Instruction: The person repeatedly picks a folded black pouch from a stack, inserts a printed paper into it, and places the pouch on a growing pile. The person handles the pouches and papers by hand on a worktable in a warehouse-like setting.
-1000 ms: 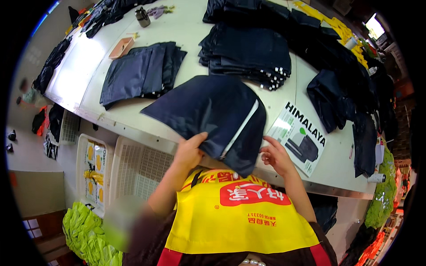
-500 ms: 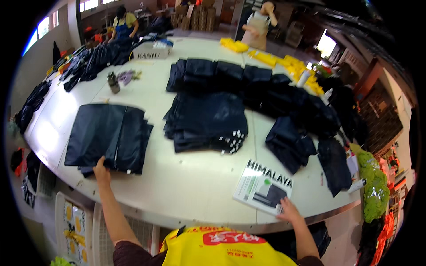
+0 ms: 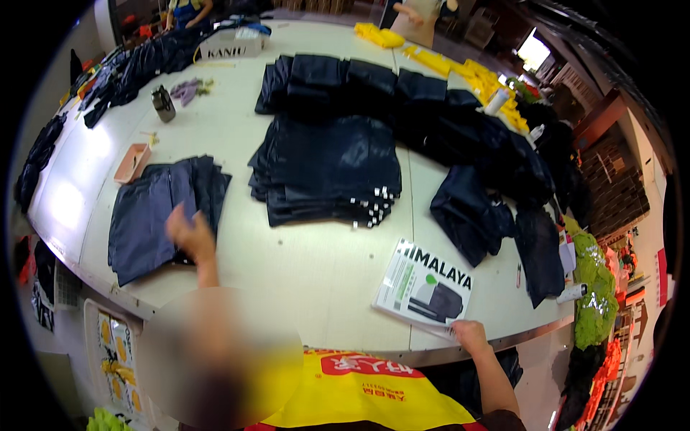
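Note:
My left hand [image 3: 192, 233] is raised over a pile of dark navy folded cloth pieces [image 3: 147, 230] at the left of the table. Its fingers are apart and slightly blurred, with nothing visible in them. At the front right, my right hand [image 3: 471, 337] pinches the near right corner of a white printed package insert [image 3: 420, 291], which shows a picture of a dark garment. The insert lies on the tabletop, and there seem to be several in a stack. A neat, taller pile of dark folded pieces [image 3: 327, 161] with small white tags sits mid-table.
A pink tray [image 3: 132, 164] touches the left pile's far side. Beyond stand a dark bottle [image 3: 163, 104] and a white box [image 3: 231, 46]. More dark bundles [image 3: 471, 215] and yellow pieces [image 3: 478, 75] line the right. Two people stand at the far side. A white crate [image 3: 111, 352] is below left.
My left hand has come off the left pile's front edge, up and rightward. The pile's top piece has shifted, uncovering the pink tray. My right hand has closed on the insert's corner.

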{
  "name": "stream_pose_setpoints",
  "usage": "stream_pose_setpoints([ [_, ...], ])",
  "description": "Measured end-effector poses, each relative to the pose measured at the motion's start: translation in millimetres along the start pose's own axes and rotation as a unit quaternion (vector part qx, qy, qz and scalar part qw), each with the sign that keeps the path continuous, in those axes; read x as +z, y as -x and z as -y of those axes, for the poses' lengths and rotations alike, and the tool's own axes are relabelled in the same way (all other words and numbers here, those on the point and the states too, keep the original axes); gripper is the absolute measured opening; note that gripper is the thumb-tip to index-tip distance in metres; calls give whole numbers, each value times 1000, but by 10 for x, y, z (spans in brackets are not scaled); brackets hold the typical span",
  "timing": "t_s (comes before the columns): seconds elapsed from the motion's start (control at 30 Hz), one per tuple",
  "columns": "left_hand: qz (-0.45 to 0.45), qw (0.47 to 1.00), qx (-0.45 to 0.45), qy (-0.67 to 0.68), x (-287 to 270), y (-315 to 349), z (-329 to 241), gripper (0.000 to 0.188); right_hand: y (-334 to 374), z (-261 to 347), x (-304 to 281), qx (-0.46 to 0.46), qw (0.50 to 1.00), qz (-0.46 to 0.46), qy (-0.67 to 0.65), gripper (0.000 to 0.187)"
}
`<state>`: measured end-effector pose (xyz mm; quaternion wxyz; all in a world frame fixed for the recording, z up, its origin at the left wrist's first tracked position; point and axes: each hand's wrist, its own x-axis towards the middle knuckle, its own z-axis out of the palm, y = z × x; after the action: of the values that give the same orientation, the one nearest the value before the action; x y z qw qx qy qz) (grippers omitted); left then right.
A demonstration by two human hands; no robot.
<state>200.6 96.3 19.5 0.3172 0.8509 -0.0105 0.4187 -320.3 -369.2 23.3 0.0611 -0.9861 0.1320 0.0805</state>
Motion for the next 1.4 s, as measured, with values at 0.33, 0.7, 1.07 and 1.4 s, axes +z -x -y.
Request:
stream_pose_setpoints([
  [0.33,346,868,356,24,1751,727,-1871,42,57,144,226,34,988,-146,-46,29],
  [0.7,380,823,423,10,1536,851,-1794,5,109,151,415,14,986,-166,-8,47],
  [1.07,513,771,361,112,-1167,1712,-485,19,83,-42,210,23,972,-193,-133,38],
  [1.4,356,904,161,176,-926,2155,-1116,30,-150,166,-461,-5,945,-304,-119,31],
])
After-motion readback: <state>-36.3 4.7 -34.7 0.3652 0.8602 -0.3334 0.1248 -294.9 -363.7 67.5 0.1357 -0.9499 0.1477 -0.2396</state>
